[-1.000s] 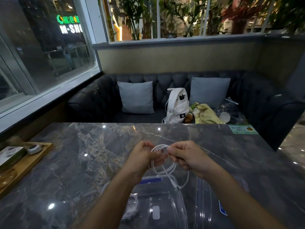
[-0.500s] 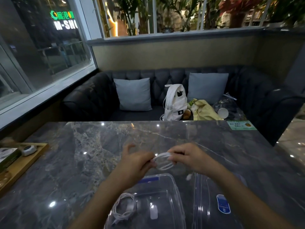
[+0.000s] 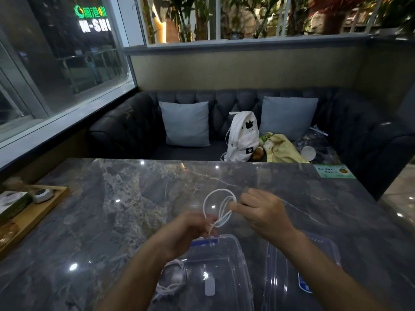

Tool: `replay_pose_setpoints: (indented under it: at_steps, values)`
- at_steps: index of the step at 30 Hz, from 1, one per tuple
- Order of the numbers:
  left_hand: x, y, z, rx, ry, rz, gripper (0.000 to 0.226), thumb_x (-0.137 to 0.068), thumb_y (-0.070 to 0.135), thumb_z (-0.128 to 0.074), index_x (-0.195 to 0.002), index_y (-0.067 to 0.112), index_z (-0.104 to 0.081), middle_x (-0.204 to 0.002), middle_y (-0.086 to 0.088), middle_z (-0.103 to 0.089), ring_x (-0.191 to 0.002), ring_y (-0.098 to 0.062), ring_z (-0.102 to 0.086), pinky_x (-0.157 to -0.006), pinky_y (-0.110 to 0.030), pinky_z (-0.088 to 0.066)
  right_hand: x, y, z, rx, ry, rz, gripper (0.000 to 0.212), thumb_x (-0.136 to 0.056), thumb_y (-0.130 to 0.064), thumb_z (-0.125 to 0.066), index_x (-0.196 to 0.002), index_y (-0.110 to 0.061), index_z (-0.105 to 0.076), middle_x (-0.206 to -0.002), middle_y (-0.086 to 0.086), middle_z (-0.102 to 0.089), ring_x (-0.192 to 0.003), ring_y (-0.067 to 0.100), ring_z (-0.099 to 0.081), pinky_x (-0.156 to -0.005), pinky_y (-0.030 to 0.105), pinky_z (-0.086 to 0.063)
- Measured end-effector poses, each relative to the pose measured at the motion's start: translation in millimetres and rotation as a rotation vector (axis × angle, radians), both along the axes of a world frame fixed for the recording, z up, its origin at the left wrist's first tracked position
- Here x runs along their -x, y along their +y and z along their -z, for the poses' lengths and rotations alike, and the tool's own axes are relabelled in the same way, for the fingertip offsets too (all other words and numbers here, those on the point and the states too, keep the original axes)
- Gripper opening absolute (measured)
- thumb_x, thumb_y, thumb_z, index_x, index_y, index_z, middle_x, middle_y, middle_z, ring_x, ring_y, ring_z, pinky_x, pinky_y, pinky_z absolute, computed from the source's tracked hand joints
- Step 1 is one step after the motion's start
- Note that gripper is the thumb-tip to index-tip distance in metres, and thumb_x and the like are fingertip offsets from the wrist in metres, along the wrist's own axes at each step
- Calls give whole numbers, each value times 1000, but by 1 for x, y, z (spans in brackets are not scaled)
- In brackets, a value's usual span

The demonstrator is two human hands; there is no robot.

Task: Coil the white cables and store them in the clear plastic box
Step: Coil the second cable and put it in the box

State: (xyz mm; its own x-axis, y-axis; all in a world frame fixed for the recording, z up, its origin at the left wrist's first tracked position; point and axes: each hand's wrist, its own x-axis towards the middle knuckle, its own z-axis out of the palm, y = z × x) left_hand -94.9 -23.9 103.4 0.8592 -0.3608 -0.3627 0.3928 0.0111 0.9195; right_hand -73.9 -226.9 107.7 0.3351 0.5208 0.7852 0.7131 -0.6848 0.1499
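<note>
A coiled white cable hangs in the air above the marble table, just beyond the clear plastic box. My right hand pinches the coil's right side between thumb and fingers. My left hand grips the coil's lower end, where the loose cable tail drops toward the box rim; that hand is motion-blurred. A second coiled white cable lies inside the box at its left side.
The box's clear lid with a blue label lies to the right of the box. A wooden tray with small items sits at the table's left edge. A green card lies at the far right corner. A sofa with a white backpack stands behind.
The coil has opened into a larger upright loop. My left hand dropped to its lower end near the box, and my right hand shifted to the coil's right side.
</note>
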Motion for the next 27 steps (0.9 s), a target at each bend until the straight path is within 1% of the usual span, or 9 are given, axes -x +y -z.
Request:
replay_pose_setpoints:
  at_steps: [4, 9, 11, 12, 14, 16, 18, 23, 27]
  values:
    - [-4, -4, 6, -77, 65, 16, 45, -78, 46, -54, -97, 6, -61, -65, -5, -67, -67, -16, -57, -76, -26, -43, 4, 2, 2, 9, 2, -67, 15, -83, -7, -63, -71, -14, -69, -52, 0, -47, -46, 13, -40, -42, 23, -29]
    - [-2, -13, 9, -48, 35, 25, 24, -90, 22, -53, -81, 9, -71, -76, -1, -71, -73, -10, -65, -77, -21, -50, 6, 9, 3, -51, 3, -131, 7, -83, -8, -65, -79, -13, -68, -51, 2, -49, -45, 14, -41, -36, 27, -34]
    - [-2, -13, 11, 92, 87, -11, 28, -94, 13, -46, -84, 4, -70, -76, -7, -72, -78, -18, -69, -84, -30, -53, 6, 9, 4, -59, 3, -135, 7, -84, -7, -63, -87, -13, -64, -52, 3, -51, -44, 16, -44, -36, 27, -36]
    - [-1, -13, 11, 181, 116, -42, 28, -95, 11, -43, -86, 1, -67, -73, -9, -71, -74, -22, -70, -80, -34, -56, 6, 8, 5, -59, 14, -128, 10, -83, -5, -64, -90, -13, -64, -52, 4, -53, -44, 16, -46, -36, 27, -37]
    - [2, -17, 11, 211, 102, -133, 26, -96, 13, -42, -83, 2, -61, -59, -7, -66, -47, -16, -62, -51, -29, -56, 6, 6, 7, -71, 34, -93, 15, -81, 0, -64, -90, -11, -71, -55, 5, -58, -45, 17, -51, -37, 28, -42]
    - [3, -20, 13, 90, -9, -229, 27, -98, 19, -39, -78, 6, -52, -48, -2, -57, -30, -7, -42, -34, -20, -38, 6, 6, 10, -114, 69, -47, 17, -82, -1, -61, -90, -8, -74, -60, 7, -64, -48, 18, -56, -40, 27, -46]
    - [5, -25, 14, -65, -150, -326, 24, -99, 24, -36, -81, 12, -45, -49, 0, -51, -30, -4, -37, -33, -17, -30, 9, 10, 11, -194, 176, -27, 22, -81, 0, -58, -97, -7, -72, -69, 10, -69, -55, 20, -63, -46, 27, -51]
    - [8, -32, 11, -399, -530, -466, 19, -99, 24, -32, -80, 22, -37, -66, -2, -49, -48, 1, -48, -43, -11, -39, 25, 31, 13, -480, 598, -22, 37, -83, -6, -53, -119, -6, -59, -102, 11, -69, -87, 18, -67, -76, 28, -54]
    - [11, -34, 11, -519, -667, -486, 16, -98, 26, -31, -83, 25, -36, -67, 2, -48, -55, -10, -46, -54, -29, -42, 27, 45, 8, -633, 649, 123, 31, -82, -25, -66, -106, -6, -59, -94, 7, -71, -76, 18, -66, -63, 32, -53]
